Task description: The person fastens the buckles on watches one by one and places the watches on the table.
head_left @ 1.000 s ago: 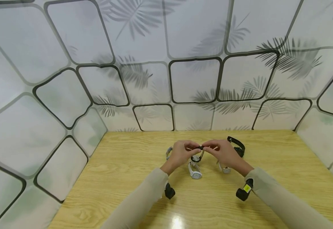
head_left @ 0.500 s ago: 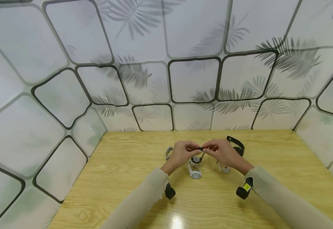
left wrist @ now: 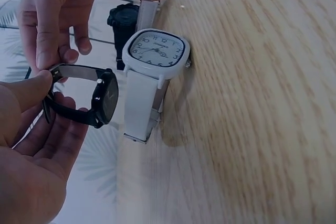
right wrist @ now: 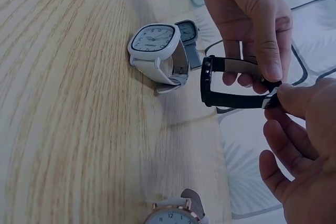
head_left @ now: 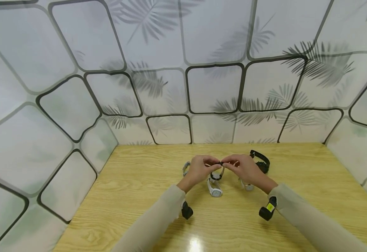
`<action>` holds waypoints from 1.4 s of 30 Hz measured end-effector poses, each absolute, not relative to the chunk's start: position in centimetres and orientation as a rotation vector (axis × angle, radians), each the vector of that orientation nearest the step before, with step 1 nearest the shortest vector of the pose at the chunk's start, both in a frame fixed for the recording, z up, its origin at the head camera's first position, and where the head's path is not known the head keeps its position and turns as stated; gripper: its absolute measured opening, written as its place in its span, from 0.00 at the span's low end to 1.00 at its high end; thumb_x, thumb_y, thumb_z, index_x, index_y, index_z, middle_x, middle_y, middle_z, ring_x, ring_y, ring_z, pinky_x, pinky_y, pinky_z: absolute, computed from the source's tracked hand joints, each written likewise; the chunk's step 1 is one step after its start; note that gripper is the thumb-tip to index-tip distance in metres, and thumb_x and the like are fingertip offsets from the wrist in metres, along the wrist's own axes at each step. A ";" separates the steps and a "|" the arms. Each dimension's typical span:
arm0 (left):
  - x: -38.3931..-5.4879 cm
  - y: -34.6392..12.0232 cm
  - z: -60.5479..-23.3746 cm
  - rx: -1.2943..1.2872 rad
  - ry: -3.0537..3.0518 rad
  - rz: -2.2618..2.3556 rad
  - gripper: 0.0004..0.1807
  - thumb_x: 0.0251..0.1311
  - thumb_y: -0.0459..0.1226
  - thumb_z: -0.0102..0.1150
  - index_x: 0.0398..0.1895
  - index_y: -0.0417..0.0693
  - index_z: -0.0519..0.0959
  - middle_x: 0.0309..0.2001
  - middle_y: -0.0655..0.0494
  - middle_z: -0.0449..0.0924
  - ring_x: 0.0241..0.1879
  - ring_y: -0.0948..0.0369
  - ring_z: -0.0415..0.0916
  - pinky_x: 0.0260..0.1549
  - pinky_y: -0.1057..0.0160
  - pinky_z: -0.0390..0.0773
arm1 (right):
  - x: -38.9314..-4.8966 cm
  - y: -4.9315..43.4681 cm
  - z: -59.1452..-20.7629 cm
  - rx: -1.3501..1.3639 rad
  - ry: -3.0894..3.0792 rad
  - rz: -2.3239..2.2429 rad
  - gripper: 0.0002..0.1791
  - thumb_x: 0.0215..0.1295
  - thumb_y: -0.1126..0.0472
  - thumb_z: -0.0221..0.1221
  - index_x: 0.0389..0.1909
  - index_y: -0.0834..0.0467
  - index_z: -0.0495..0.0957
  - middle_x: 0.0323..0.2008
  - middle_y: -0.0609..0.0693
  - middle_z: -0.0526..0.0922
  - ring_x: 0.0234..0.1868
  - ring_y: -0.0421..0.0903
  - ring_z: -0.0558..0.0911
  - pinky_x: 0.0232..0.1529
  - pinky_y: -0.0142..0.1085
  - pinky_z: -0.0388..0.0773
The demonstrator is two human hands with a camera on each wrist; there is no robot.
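A black-strapped wristwatch [left wrist: 107, 98] is held above the table between both hands, its strap bent into a loop with the case hanging away from the fingers. My left hand [head_left: 199, 169] pinches one strap end between thumb and fingers. Thumb and fingers of my right hand [head_left: 244, 168] pinch the other end, where a metal buckle [right wrist: 270, 98] shows in the right wrist view. The two strap ends meet at the fingertips; whether they are fastened I cannot tell. A white square-faced watch [head_left: 215, 191] lies on the table just below the held one.
On the wooden table [head_left: 133, 196], a grey watch [head_left: 186, 168] lies beyond the left hand. A rose-gold watch with a pale strap [head_left: 248, 187] lies under the right wrist, and a chunky black watch [head_left: 262, 166] behind that hand. Patterned fabric walls [head_left: 215, 87] enclose the back and sides.
Both hands keep their pinch on the black watch's strap. The right hand and wrist have shifted very slightly left; the other watches have not moved.
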State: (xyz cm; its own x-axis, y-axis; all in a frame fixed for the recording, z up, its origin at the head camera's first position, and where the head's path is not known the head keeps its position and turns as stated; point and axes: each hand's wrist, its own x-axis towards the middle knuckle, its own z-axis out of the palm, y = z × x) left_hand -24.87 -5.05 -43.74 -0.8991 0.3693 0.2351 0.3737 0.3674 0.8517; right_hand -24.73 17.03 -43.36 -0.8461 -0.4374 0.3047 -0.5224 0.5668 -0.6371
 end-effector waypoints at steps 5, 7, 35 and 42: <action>-25.1 -4.9 -43.7 -0.552 -2.554 -1.784 0.08 0.67 0.38 0.69 0.44 0.45 0.89 0.40 0.49 0.89 0.37 0.58 0.86 0.40 0.52 0.87 | -24.9 17.3 -43.5 0.812 -2.659 1.203 0.17 0.75 0.57 0.62 0.60 0.57 0.83 0.49 0.50 0.88 0.42 0.45 0.86 0.41 0.39 0.84; -25.3 -4.9 -43.8 -0.491 -2.505 -1.896 0.08 0.67 0.37 0.69 0.44 0.44 0.89 0.39 0.47 0.89 0.37 0.54 0.87 0.41 0.50 0.87 | -24.9 17.5 -43.5 0.816 -2.661 1.222 0.20 0.75 0.57 0.62 0.64 0.56 0.80 0.50 0.51 0.87 0.43 0.46 0.86 0.42 0.40 0.84; -25.6 -4.2 -43.7 -0.229 -2.189 -2.520 0.09 0.66 0.30 0.68 0.44 0.31 0.86 0.45 0.31 0.84 0.31 0.55 0.85 0.43 0.51 0.87 | -24.6 17.9 -45.0 0.976 -2.689 1.216 0.40 0.64 0.59 0.72 0.76 0.54 0.66 0.38 0.41 0.84 0.35 0.38 0.82 0.35 0.36 0.83; -25.7 -4.1 -44.0 -0.216 -2.226 -2.514 0.07 0.65 0.30 0.67 0.43 0.34 0.87 0.49 0.27 0.82 0.32 0.54 0.86 0.42 0.53 0.87 | -24.5 18.1 -45.1 1.001 -2.697 1.230 0.38 0.64 0.60 0.72 0.74 0.58 0.68 0.35 0.40 0.83 0.33 0.39 0.82 0.33 0.35 0.82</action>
